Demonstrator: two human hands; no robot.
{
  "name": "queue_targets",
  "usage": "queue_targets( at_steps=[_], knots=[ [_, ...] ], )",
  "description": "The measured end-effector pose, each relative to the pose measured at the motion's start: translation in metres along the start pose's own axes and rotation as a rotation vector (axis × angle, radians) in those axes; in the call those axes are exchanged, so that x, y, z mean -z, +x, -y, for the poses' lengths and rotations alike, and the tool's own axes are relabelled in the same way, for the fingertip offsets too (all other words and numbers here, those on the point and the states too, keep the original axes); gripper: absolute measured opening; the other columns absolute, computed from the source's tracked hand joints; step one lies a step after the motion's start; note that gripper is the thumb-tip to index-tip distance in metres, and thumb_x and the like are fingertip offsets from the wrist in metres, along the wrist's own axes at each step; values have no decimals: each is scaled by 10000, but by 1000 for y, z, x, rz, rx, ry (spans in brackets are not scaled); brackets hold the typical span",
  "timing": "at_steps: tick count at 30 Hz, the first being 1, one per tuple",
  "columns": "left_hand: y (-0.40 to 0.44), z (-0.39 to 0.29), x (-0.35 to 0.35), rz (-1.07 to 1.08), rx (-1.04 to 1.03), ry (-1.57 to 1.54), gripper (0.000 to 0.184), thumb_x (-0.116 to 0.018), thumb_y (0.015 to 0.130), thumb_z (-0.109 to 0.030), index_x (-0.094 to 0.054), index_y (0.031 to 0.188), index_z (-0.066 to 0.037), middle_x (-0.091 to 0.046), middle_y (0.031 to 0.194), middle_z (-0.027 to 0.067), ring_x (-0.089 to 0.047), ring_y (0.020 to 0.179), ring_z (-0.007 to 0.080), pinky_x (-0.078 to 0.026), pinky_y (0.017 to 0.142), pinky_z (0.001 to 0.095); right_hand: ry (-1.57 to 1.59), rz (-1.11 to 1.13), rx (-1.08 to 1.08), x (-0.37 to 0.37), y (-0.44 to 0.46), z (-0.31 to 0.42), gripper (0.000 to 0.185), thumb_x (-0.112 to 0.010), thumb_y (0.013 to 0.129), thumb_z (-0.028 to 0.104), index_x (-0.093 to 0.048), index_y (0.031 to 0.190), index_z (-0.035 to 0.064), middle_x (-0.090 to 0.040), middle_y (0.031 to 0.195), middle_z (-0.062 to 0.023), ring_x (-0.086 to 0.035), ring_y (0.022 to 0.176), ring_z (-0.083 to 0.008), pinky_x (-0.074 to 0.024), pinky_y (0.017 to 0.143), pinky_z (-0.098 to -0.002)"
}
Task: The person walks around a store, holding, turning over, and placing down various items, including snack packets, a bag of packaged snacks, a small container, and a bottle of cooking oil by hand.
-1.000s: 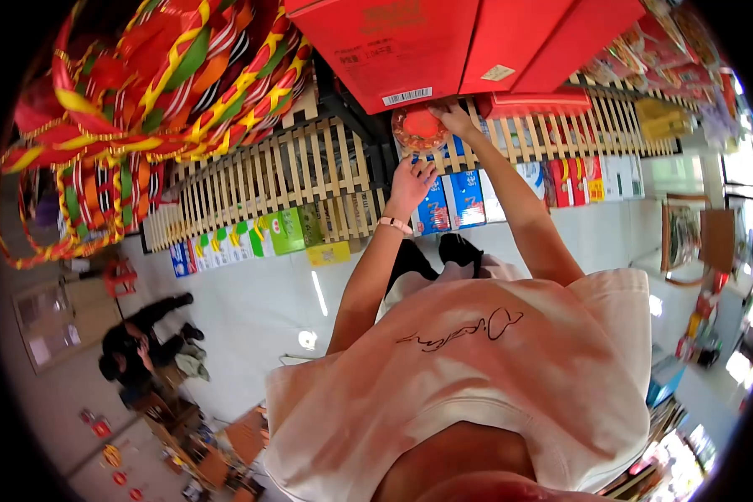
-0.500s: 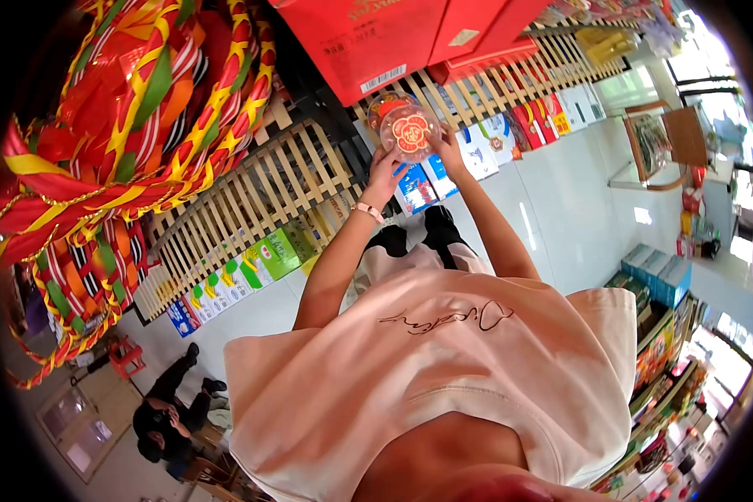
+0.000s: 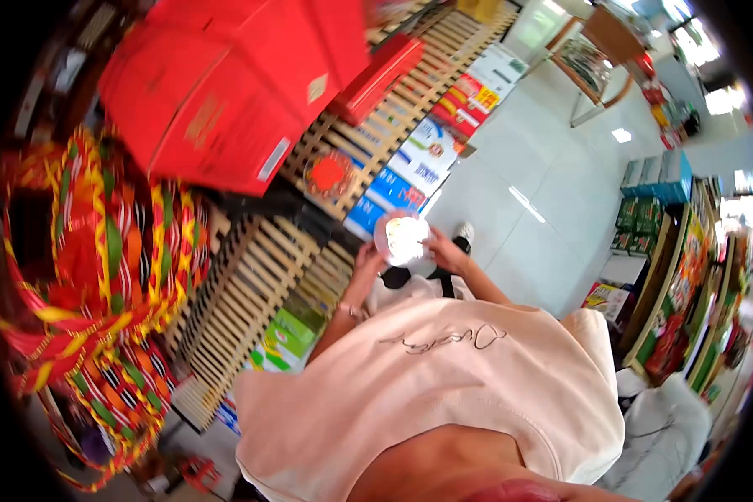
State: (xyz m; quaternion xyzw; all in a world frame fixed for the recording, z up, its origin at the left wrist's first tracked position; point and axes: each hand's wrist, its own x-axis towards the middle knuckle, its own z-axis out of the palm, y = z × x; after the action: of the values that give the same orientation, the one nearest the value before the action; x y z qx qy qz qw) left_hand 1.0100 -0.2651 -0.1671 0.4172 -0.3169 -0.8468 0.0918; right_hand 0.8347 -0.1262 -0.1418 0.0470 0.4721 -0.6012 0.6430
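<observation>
Between my two hands is a round clear plastic lid [image 3: 404,240], its face mostly washed out by bright glare. My left hand [image 3: 368,263] grips its left edge with closed fingers. On the opposite edge, my right hand [image 3: 447,252] pinches the rim. The lid is in front of my body, above my feet. Beyond it, a round red and gold container [image 3: 330,176] rests on the slatted wooden shelf [image 3: 393,125], apart from both hands.
Large red cartons [image 3: 226,92] stand on the shelf at upper left. Red and yellow braided baskets [image 3: 109,276] are at the left. Blue and white boxes [image 3: 393,191] line the area under the shelf edge. A chair [image 3: 594,63] and stocked shelves [image 3: 673,284] are at the right.
The lid has come away from the shelf, down toward my body, with both hands still on it. The red container remains on the slats. My view has turned, and another person's pale clothing appears lower right.
</observation>
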Motion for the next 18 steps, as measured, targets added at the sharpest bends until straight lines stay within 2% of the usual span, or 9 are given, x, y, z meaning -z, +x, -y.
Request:
queue_targets(
  at_steps=[2,4,5,8,10,12,15,18],
  knots=[
    [-7,0,-21,90,42,66,437,-603,767,-93,-370,1136,-73,-514,1051,61,-521,949,159,-463,747,299,68,32,69,25,-17,-17,623,-572,762,108,-236,1286,148,-446,1164,-50,-460,1044,-173,-406,838,-365],
    [-1,3,-40,183,124,177,484,-611,765,-113,-357,1172,-50,-517,1047,77,-536,932,167,-471,732,287,148,-49,49,34,-51,-11,595,-584,767,130,-262,1267,138,-459,1150,-49,-479,1031,-180,-415,850,-356],
    [0,-4,-64,206,169,191,489,-610,766,-123,-353,1173,-33,-516,1048,88,-542,922,172,-472,737,289,200,-14,78,51,-56,-12,592,-599,766,152,-268,1257,130,-471,1138,-40,-496,1006,-182,-413,849,-341],
    [18,-3,-122,293,241,296,508,-605,772,-149,-339,1179,-1,-514,1048,110,-554,902,180,-472,756,287,308,-126,164,94,-74,-5,579,-597,774,197,-266,1245,128,-450,1159,-43,-486,1018,-186,-412,843,-340],
    [41,-4,-167,376,259,406,514,-601,775,-159,-334,1182,7,-512,1051,113,-555,901,181,-471,766,286,330,-155,281,113,-96,17,473,-493,824,373,-347,1210,143,-452,1167,-36,-486,1002,-190,-381,861,-361],
    [51,-5,-220,459,279,510,511,-597,779,-161,-333,1182,7,-508,1057,110,-551,910,180,-470,774,286,497,-58,356,149,-116,33,444,-400,852,437,-383,1197,157,-473,1152,-43,-476,1008,-190,-368,872,-361],
    [59,-11,-297,582,286,635,534,-585,789,-171,-294,1200,5,-493,1080,112,-534,937,173,-460,795,298,617,-43,526,192,-143,61,464,-339,874,435,-361,1229,136,-475,1166,-58,-455,1047,-187,-363,878,-370],
    [71,-7,-365,768,265,689,534,-562,802,-176,-270,1224,-27,-481,1104,95,-506,982,169,-435,833,326,576,-45,657,212,-180,106,404,-343,892,372,-365,1213,128,-467,1166,-51,-457,1036,-174,-361,885,-352]
  ],
)
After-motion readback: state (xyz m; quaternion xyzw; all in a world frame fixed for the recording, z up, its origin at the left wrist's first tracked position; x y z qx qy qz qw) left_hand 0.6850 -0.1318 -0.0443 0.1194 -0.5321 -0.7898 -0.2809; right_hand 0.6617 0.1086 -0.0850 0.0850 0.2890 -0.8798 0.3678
